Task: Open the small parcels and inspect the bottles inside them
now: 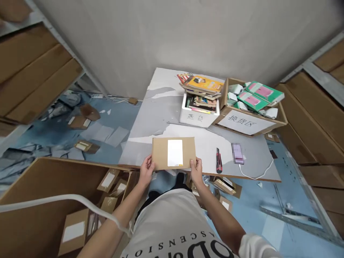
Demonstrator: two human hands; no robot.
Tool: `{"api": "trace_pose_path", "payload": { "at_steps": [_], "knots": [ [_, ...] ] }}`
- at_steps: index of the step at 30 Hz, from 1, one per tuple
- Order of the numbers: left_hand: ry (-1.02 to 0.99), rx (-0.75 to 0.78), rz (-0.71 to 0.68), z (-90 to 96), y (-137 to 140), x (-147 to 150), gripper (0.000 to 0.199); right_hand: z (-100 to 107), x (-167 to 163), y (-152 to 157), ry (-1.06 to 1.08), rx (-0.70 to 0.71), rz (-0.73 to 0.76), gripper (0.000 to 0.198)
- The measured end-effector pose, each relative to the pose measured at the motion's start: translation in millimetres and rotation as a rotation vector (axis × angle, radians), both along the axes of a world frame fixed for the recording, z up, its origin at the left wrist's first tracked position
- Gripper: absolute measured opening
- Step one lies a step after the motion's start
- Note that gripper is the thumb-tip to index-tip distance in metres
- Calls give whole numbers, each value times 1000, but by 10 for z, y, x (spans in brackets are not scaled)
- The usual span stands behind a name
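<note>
Between my two hands is a flat brown cardboard box (160, 153) with a white label (175, 153) on its top face. It sits at the front edge of the table. My left hand (146, 170) grips its near left corner, thumb along the side. At the near right corner, my right hand (196, 170) holds it with the thumb on top and the fingers partly hidden. To the right of the box lies a red and black utility knife (219, 160), apart from my hand. Farther right is a phone (238, 153) joined to a white cable (254, 178).
A white bin (197, 117) of books and a cardboard carton (248, 129) of green-and-pink boxes stand at the table's back right. A large open carton (67, 168) with several parcels is at my left. Shelves of cartons (34, 79) flank both sides. A white hose-like cord (67, 197) crosses lower left.
</note>
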State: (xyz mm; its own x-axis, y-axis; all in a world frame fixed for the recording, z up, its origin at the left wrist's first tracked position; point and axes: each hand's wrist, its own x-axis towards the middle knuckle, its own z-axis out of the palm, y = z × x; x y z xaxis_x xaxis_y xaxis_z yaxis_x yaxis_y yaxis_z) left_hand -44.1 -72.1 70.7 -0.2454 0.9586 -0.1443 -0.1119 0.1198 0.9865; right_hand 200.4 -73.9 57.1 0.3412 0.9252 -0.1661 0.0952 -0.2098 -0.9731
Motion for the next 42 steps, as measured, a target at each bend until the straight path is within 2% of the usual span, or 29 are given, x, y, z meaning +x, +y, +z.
{"api": "trace_pose_path", "payload": {
  "at_steps": [6,11,18,23,27,32,38,42],
  "knots": [
    [-2,-113,-154,-156,432,853,68,-262,841,119,15,-33,-118,42],
    [-11,-199,-240,-224,672,1126,66,-449,1168,203,26,-66,-107,45],
    [12,-296,-485,-275,982,969,59,-542,1190,337,36,-77,-113,47],
    [64,-285,-592,-483,1072,840,67,-546,1197,403,38,-98,-54,48],
    [35,-288,-601,-624,1055,808,70,-517,1209,424,21,-86,-27,46],
    [-49,-252,-591,-659,1024,807,71,-532,1206,422,5,-86,-22,48],
    [-31,-231,-602,-722,1032,777,73,-600,1221,451,13,-116,-32,51],
    [36,-191,-627,-768,1043,695,76,-576,1264,439,63,-135,-25,52]
  ]
}}
